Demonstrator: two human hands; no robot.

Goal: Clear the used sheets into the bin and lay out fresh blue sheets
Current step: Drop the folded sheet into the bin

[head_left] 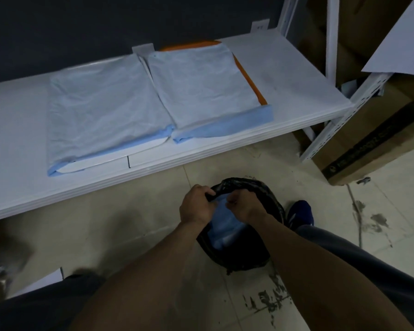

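A bin [270, 201] lined with a black plastic bag stands on the floor below the shelf. A crumpled blue sheet [224, 223] lies inside it. My left hand [196, 206] grips the bag's rim on the near left side. My right hand [245, 205] is closed over the blue sheet at the bin's mouth. On the white shelf [14, 130] lie two flat pale sheets with blue edges, one on the left [101, 108] and one on the right [201, 89], the right one over an orange layer [251, 80].
A white metal rack upright [330, 130] stands at the right. Cardboard boxes [373, 144] sit on the floor beyond it. My blue shoe [300, 212] is beside the bin. The tiled floor [359, 206] has dark stains. A white sheet [402, 44] hangs at top right.
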